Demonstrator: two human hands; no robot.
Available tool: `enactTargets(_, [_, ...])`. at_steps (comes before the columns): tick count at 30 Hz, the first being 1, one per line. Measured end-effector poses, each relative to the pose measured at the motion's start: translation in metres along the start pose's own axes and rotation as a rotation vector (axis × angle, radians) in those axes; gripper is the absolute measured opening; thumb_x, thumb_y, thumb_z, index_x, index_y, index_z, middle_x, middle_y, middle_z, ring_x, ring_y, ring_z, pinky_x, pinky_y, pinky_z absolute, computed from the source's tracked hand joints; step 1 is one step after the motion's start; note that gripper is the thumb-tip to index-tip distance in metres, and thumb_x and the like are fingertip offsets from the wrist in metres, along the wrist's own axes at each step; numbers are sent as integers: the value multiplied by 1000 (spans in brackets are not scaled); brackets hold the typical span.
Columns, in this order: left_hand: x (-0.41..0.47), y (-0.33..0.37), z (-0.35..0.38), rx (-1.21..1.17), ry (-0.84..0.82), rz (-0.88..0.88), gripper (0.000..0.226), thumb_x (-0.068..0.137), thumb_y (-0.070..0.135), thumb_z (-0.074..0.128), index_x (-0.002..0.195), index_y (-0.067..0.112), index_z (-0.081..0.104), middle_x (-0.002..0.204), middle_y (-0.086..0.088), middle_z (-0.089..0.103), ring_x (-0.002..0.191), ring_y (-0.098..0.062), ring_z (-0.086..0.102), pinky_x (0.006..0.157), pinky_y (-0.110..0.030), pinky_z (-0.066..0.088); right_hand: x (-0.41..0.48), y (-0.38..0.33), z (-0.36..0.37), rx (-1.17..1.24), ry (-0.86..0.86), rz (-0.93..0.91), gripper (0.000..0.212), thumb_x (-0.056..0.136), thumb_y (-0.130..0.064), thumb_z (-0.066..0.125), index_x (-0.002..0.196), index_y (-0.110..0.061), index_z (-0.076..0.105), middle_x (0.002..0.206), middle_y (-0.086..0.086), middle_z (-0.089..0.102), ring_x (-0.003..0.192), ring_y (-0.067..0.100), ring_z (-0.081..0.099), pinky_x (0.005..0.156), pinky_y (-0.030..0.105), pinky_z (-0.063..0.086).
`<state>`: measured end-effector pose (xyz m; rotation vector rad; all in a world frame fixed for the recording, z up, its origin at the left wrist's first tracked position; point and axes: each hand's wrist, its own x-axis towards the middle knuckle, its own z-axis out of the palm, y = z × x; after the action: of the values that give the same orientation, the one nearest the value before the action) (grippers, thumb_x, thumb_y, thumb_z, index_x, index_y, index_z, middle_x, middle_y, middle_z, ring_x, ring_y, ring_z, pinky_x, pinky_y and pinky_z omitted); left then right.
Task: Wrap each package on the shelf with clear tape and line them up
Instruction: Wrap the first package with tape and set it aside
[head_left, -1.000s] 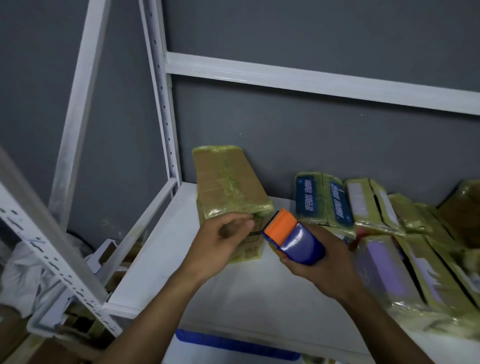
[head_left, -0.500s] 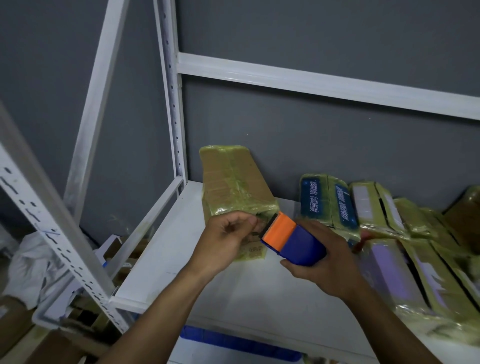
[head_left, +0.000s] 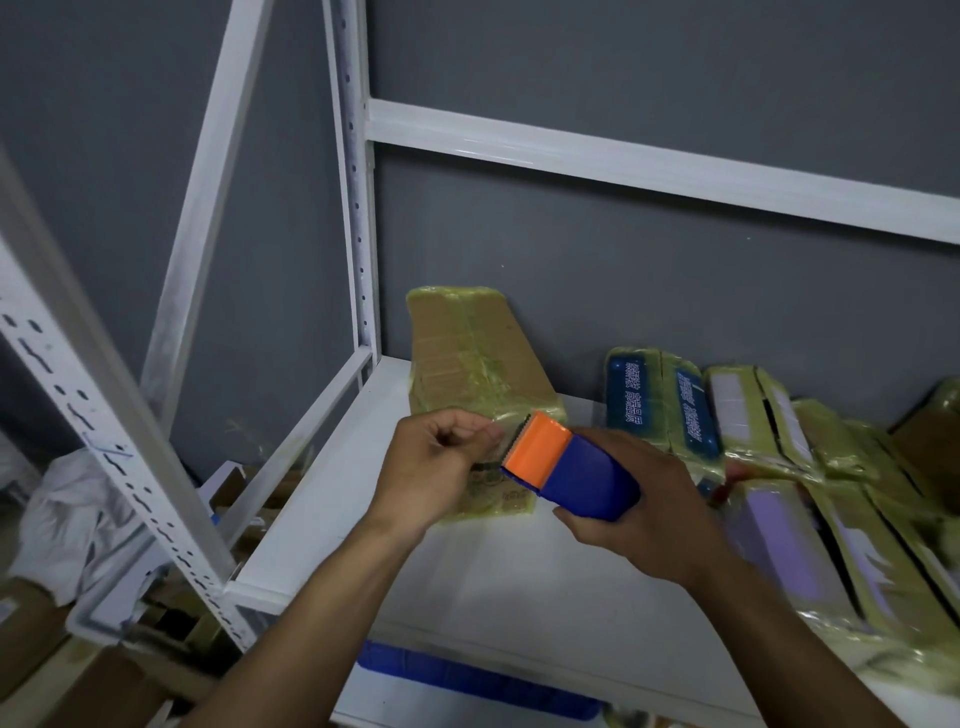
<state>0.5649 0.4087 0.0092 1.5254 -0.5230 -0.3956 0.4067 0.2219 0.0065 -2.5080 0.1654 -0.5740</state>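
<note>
Currently: tape-starting step on the upright package (head_left: 467, 358), which stands at the left end of the shelf (head_left: 519, 587), its top leaning back on the grey wall (head_left: 623, 270). It already carries yellowish wrap. The right hand (head_left: 644, 525) grips the blue body of the tape dispenser (head_left: 571, 475), orange cutter end aimed up-left, just in front of the package's lower face. The left hand (head_left: 434, 465) sits at the cutter, fingers (head_left: 480, 434) curled with thumb against forefinger, apparently pinching the tape's free end; the clear tape itself cannot be made out. The other packages (head_left: 737, 415) lie slumped in a row to the right, with a gap between.

Next move, as judged: draw the end out, press it onto the package face, then carry the dispenser round while the left hand steadies. Risk: the tall package tips.

Versus one second ago: the left fingers lay looser over the package front; they have since closed at the cutter. The dispenser has tilted, orange end raised toward the left hand. Package unmoved.
</note>
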Motion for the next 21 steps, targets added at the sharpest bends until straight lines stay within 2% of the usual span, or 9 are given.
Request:
enactTargets(2, [4, 0, -6, 14, 5, -2, 13, 91, 17, 74, 80, 24, 79, 81, 7, 77, 79, -6, 72, 67, -11, 51, 5, -5, -2, -16, -21, -7, 74, 70, -67, 81, 135, -46, 50, 120, -31, 60, 107, -1, 63, 74, 10, 53])
enactTargets(6, [8, 1, -24, -32, 76, 3, 15, 89, 15, 76, 78, 25, 80, 80, 8, 77, 72, 3, 69, 59, -5, 45, 11, -6, -4, -77, -39, 24, 71, 73, -58, 86, 133, -47, 50, 115, -34, 60, 106, -6, 60, 71, 9, 51])
enactTargets(9, [16, -1, -44, -56, 194, 10, 13, 89, 16, 76, 80, 25, 79, 80, 10, 77, 67, 7, 65, 61, -10, 45, 13, -5, -8, -143, -42, 77, 65, 74, -58, 85, 127, -56, 47, 108, -37, 58, 101, -8, 60, 71, 10, 48])
enactTargets(12, [22, -7, -54, -36, 201, -2, 12, 89, 21, 76, 79, 27, 78, 77, 13, 74, 61, 9, 59, 65, -18, 43, 18, -7, -12, -225, -76, 88, 72, 73, -66, 82, 134, -51, 48, 110, -35, 56, 93, -2, 63, 72, 10, 45])
enactTargets(15, [23, -16, -52, -46, 204, -40, 6, 83, 37, 81, 80, 34, 78, 78, 13, 73, 61, 8, 58, 70, -26, 44, 27, -14, -17, -319, -59, 82, 82, 72, -76, 77, 143, -48, 47, 119, -32, 56, 97, -3, 56, 76, 6, 35])
enactTargets(19, [23, -34, -52, -71, 310, -15, 7, 87, 36, 78, 81, 33, 77, 83, 13, 75, 75, 3, 66, 73, -22, 47, 37, -29, -21, -343, -98, 34, 80, 73, -84, 66, 143, -48, 49, 122, -31, 55, 101, -7, 47, 79, 6, 31])
enactTargets(21, [22, -44, -55, -67, 322, -15, 8, 89, 37, 76, 84, 31, 76, 85, 14, 75, 74, 5, 65, 71, -21, 47, 45, -37, -21, -359, -133, 16, 76, 76, -87, 58, 141, -49, 50, 123, -34, 55, 101, -8, 49, 79, 6, 33])
